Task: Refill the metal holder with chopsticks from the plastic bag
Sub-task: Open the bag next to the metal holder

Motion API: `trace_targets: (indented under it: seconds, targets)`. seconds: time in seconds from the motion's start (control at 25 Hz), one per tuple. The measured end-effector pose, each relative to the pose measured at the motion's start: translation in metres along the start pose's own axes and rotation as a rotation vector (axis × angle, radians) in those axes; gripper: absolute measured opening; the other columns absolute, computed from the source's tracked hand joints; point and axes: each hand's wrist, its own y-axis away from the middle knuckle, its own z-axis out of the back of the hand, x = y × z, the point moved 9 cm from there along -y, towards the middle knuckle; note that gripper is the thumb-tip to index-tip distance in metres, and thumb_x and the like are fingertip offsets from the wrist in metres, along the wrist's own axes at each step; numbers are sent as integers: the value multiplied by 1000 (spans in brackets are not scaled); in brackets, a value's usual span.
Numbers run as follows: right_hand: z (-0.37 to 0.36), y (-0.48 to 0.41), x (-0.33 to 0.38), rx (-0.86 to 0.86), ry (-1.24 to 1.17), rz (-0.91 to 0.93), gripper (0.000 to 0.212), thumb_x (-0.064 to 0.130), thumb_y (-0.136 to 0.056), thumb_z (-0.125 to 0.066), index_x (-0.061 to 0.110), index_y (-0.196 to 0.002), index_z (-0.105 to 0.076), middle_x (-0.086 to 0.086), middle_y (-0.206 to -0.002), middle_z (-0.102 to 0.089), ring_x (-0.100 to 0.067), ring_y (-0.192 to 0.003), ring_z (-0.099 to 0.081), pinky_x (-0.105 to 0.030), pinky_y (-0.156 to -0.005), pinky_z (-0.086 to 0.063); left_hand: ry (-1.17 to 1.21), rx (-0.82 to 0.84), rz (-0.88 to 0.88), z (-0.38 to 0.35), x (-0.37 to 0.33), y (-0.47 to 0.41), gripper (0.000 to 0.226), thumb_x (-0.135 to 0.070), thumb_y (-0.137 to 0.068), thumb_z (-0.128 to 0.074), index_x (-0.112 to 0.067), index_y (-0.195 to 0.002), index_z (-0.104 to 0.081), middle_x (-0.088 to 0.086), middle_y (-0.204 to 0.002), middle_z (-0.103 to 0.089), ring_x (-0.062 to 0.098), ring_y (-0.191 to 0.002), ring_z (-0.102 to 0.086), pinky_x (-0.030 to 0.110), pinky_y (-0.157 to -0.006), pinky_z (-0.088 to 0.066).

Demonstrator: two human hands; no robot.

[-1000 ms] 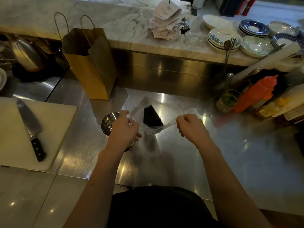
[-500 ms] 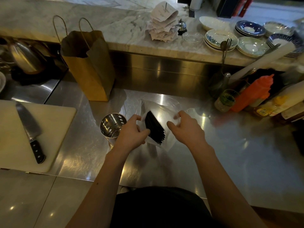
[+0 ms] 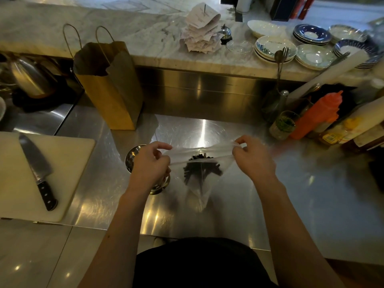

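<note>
A clear plastic bag [image 3: 199,183] hangs above the steel counter, its mouth stretched wide between my hands. My left hand [image 3: 150,165] pinches the bag's left rim and my right hand [image 3: 252,157] pinches the right rim. A bundle of black chopsticks [image 3: 200,166] stands inside the bag, ends pointing up at the opening. The round metal holder [image 3: 133,157] stands on the counter just left of the bag, mostly hidden behind my left hand, with its open top showing.
A brown paper bag [image 3: 110,84] stands behind the holder. A white cutting board [image 3: 68,163] with a large knife [image 3: 37,171] lies at left. Sauce bottles [image 3: 318,115] and a jar [image 3: 282,124] crowd the right. Stacked plates [image 3: 274,48] sit on the marble ledge.
My hands have moved apart and pulled the bag's mouth wide open. The chopsticks now stand upright in the bag, seen end-on, where before they lay slanted between my closer hands.
</note>
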Motion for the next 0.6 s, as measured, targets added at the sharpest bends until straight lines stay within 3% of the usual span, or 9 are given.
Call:
trace_targets:
  seconds: [0.16,0.28,0.48,0.6]
  targets:
    - [-6,2,2,34,-38,26,18,42,-95,-45,32,-104,-57,1,-98,-65,-21,-90,-60,-35,-75,-41,31,39,-24,-8,-5,2,32,-1,-85,-54,-18,-108,-68,13,-79,-64,7,-52,-63,20,-51,-53]
    - [-9,1,6,61,-132,43,26,47,-93,-43,31,-104,-60,2,-99,-67,-20,-90,-63,-41,-83,-51,118,19,-14,-7,-4,1,18,-19,-92,-60,-16,-107,-68,13,-85,-65,3,-48,-62,15,-49,-50]
    - [-15,7,11,101,-158,61,31,49,-91,-42,27,-78,-59,5,-63,-66,-18,-71,-67,-48,-80,-56,121,22,-16,-11,0,1,26,-32,-94,-60,-13,-109,-68,4,-78,-63,1,-45,-60,16,-48,-47]
    - [-11,10,22,98,-178,103,39,46,-94,-41,19,-82,-65,5,-55,-65,-13,-61,-65,-44,-76,-56,170,10,-37,-9,-3,1,25,-33,-94,-60,-13,-106,-69,2,-75,-62,2,-45,-58,12,-46,-45]
